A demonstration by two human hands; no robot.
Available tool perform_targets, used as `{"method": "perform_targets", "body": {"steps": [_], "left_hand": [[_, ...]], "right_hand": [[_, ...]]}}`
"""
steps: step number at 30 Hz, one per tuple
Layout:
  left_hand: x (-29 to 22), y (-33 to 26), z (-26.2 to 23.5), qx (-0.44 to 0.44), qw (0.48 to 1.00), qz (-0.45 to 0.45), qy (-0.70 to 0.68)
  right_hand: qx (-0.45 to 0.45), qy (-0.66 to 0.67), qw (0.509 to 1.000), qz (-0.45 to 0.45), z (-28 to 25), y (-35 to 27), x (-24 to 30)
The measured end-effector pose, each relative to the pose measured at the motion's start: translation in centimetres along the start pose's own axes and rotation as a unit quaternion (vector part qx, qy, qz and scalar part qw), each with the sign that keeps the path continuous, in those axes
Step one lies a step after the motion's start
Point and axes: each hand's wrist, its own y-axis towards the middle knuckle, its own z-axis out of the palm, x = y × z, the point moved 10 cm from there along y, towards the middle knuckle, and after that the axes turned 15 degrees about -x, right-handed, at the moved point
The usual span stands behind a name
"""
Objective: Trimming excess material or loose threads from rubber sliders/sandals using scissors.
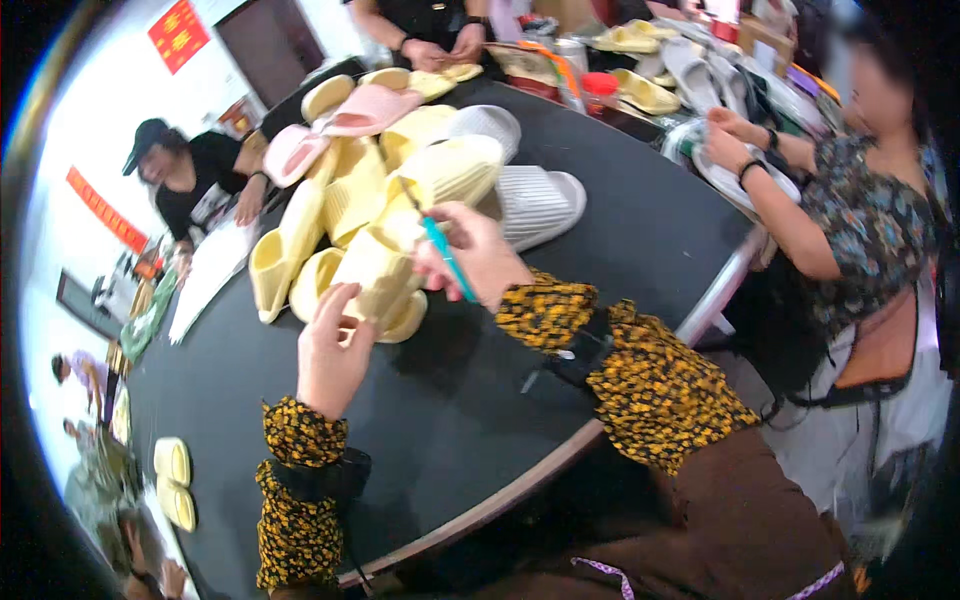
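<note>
My left hand (337, 350) is closed on the near end of a pale yellow slipper (376, 268), which lies at the front of a heap. In my right hand (474, 252) is a slim teal-handled tool (447, 258) with a thin dark tip pointing up and left. Its exact kind cannot be made out. That tip lies over a ribbed yellow slipper (455, 172) just beyond my fingers. Pink slippers (372, 108) top the far side of the heap. A grey-white ribbed slipper (540, 205) rests to the right of my right hand.
The dark table (640, 235) curves along its near edge. Two yellow slippers (174, 482) sit at the far left. People work around the table, one at the right holding a pale shoe (730, 172). A red-lidded jar (600, 88) stands beyond the heap.
</note>
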Motion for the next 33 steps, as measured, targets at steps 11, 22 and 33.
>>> {"method": "perform_targets", "body": {"steps": [11,22,33], "left_hand": [[-5.8,-4.8,-5.4,-0.002,0.993,0.114,-0.016],[1.4,-8.3,-7.1,0.000,0.987,-0.061,-0.150],[2.5,-8.2,-10.4,-0.028,0.984,-0.057,-0.165]], "right_hand": [[0.017,-0.105,0.993,0.044,0.5,-1.0,-1.4],[-0.015,-0.156,0.986,0.055,1.0,-1.2,-2.7],[0.001,-0.196,0.980,0.022,1.4,-1.4,-2.3]]}}
